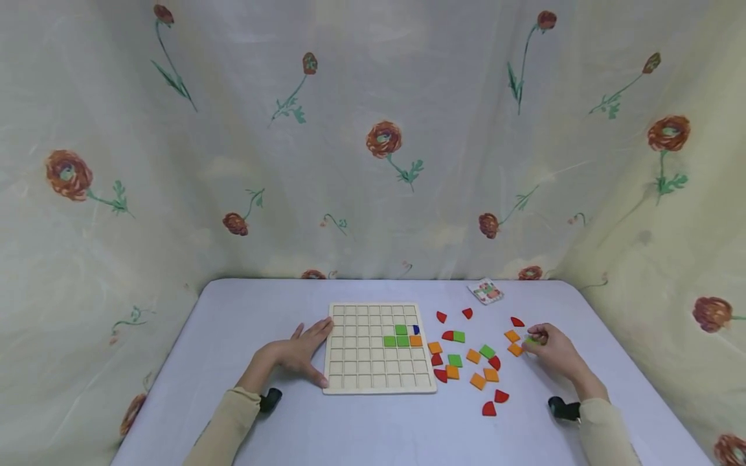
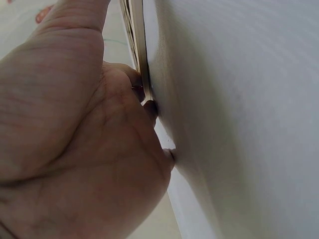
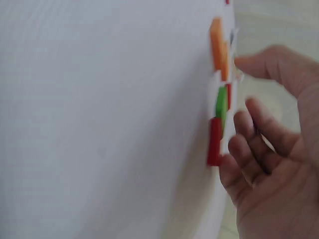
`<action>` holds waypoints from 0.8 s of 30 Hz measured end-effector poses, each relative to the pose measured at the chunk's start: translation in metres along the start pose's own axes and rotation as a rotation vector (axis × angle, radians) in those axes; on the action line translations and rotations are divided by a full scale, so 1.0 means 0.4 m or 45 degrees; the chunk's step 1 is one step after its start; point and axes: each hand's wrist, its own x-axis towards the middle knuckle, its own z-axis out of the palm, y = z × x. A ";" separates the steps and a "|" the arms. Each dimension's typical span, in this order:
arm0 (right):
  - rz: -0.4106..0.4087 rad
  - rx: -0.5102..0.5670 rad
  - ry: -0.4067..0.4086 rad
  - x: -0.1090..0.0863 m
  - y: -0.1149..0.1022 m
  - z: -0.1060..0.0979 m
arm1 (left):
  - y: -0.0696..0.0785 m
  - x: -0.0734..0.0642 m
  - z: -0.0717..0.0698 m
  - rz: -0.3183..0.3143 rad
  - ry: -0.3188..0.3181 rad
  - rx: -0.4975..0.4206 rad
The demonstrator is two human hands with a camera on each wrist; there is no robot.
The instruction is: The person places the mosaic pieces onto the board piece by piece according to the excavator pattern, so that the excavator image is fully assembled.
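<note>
My left hand [image 1: 303, 353] rests at the left side of a pale wooden grid board [image 1: 357, 355], thumb near the lower corner and spread fingers along the edge. In the left wrist view, the fingertips meet the board's edge [image 2: 140, 45]. Several green tiles [image 1: 402, 340], an orange tile [image 1: 416, 340] and a dark blue piece [image 1: 416, 329] lie in its right-hand cells. On the right, my right hand [image 1: 550, 353] hovers low over the table, a green tile [image 1: 531, 340] at its fingertips. The right wrist view shows the thumb and loosely bent fingers [image 3: 241, 164] apart, with nothing between them.
Loose orange squares [image 1: 478, 381], green squares [image 1: 454, 360] and red quarter-round pieces [image 1: 489, 409] are scattered between the board and my right hand. A small patterned card [image 1: 486, 291] lies near the far edge. A flowered curtain [image 1: 350, 181] hangs behind the table.
</note>
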 end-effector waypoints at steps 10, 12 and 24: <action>0.038 -0.049 0.019 0.007 0.033 -0.009 | -0.001 0.000 0.000 -0.004 -0.001 -0.006; 0.047 -0.062 0.015 0.005 0.029 -0.008 | 0.000 0.000 0.000 -0.003 0.001 -0.004; 0.002 0.015 0.024 -0.018 -0.111 0.056 | -0.005 -0.001 -0.001 0.028 -0.004 -0.008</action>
